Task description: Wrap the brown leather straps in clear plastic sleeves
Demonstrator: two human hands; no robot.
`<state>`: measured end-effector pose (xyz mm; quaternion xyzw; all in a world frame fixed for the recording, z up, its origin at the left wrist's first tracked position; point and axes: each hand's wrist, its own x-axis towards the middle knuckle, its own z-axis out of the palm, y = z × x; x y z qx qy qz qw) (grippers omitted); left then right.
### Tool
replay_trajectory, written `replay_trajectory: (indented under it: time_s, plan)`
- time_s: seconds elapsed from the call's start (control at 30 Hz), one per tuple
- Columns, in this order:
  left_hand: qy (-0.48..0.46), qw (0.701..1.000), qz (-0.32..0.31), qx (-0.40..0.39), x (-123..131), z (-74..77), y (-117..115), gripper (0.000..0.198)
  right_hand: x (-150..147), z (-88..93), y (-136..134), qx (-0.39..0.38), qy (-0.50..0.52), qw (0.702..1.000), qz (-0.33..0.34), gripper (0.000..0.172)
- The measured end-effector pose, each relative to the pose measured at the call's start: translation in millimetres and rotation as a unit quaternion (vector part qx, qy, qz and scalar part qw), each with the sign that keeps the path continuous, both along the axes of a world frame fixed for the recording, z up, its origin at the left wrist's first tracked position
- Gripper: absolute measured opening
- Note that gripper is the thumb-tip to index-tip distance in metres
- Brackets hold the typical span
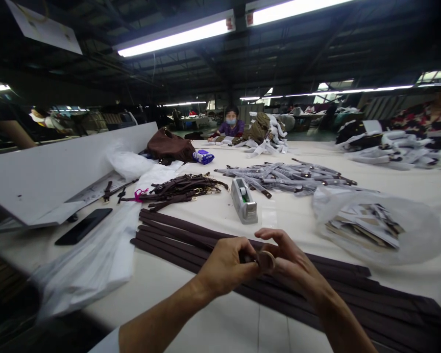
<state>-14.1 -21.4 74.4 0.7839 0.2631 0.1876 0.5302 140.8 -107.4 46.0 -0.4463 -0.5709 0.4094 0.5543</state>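
Note:
My left hand (226, 267) and my right hand (292, 264) meet over a row of long dark brown straps (176, 238) laid side by side on the white table (213, 318). Between the fingertips of both hands sits a small round ring-like piece (266, 260) at the end of one strap. My left fingers are curled tight on the strap end. My right thumb and fingers pinch the ring, with the index finger raised.
A grey tape dispenser (244, 201) stands just beyond the straps. A black phone (84, 226) and clear plastic bags (91, 260) lie left. A bundle of buckled straps (183, 189), wrapped straps (286, 176) and a bag of paper tags (367, 228) lie further off. Other people sit at the far edge.

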Motion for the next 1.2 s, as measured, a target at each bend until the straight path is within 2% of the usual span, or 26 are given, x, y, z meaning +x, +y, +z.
replay_trajectory:
  time_s: [0.1, 0.17, 0.23, 0.27, 0.33, 0.37, 0.47, 0.53, 0.63, 0.73, 0.9, 1.03, 1.2]
  plan:
    - [0.024, 0.998, -0.015, 0.055, 9.4, -3.3, 1.8, 0.014, -7.2, -2.0, 0.8, 0.088, -0.133, 0.984, -0.075, 0.026]
    - [0.012, 0.999, -0.021, 0.029, 14.1, -5.8, 1.9, 0.011, -9.5, -5.1, 0.7, 0.122, -0.188, 0.969, -0.102, 0.031]
    - [-0.008, 1.0, -0.027, -0.009, 16.5, -7.1, 0.7, 0.013, -9.3, -9.9, -0.1, 0.136, -0.201, 0.963, -0.113, 0.04]
    - [-0.02, 0.999, -0.036, -0.021, 16.8, -7.1, -0.3, 0.013, -8.4, -13.0, -0.6, 0.139, -0.196, 0.962, -0.127, 0.038]
    - [-0.042, 0.997, -0.06, -0.038, 16.1, -6.1, -2.4, 0.015, -5.5, -19.5, -1.4, 0.121, -0.149, 0.969, -0.159, 0.029]
    - [-0.05, 0.995, -0.068, -0.049, 15.4, -5.5, -3.3, 0.017, -3.6, -22.4, -1.7, 0.1, -0.099, 0.976, -0.164, 0.031]
    - [-0.051, 0.991, -0.069, -0.104, 13.4, -5.6, -5.1, 0.019, 2.9, -26.7, -2.7, 0.033, 0.099, 0.989, -0.109, 0.044]
    - [-0.047, 0.988, -0.047, -0.14, 12.6, -8.2, -5.5, 0.021, 7.9, -24.5, -4.5, 0.025, 0.208, 0.975, -0.074, 0.048]
    - [-0.055, 0.978, -0.032, -0.199, 12.1, -15.1, -5.6, 0.026, 15.2, -18.0, -9.6, 0.034, 0.284, 0.955, -0.074, 0.052]
    - [-0.055, 0.973, -0.041, -0.218, 13.3, -21.4, -5.5, 0.026, 17.5, -16.8, -16.2, 0.021, 0.291, 0.951, -0.1, 0.051]
    - [-0.024, 0.985, -0.033, -0.17, 19.0, -22.8, -6.1, 0.027, 5.4, -26.7, -26.8, -0.031, 0.185, 0.96, -0.21, 0.032]
    - [-0.004, 0.989, -0.041, -0.14, 19.5, -23.7, -4.7, 0.026, -1.6, -26.3, -32.9, -0.064, 0.169, 0.956, -0.229, 0.035]
    - [0.03, 0.989, -0.045, -0.138, 14.3, -27.8, 0.8, 0.026, 8.3, -23.8, -37.3, -0.073, 0.212, 0.934, -0.28, 0.042]
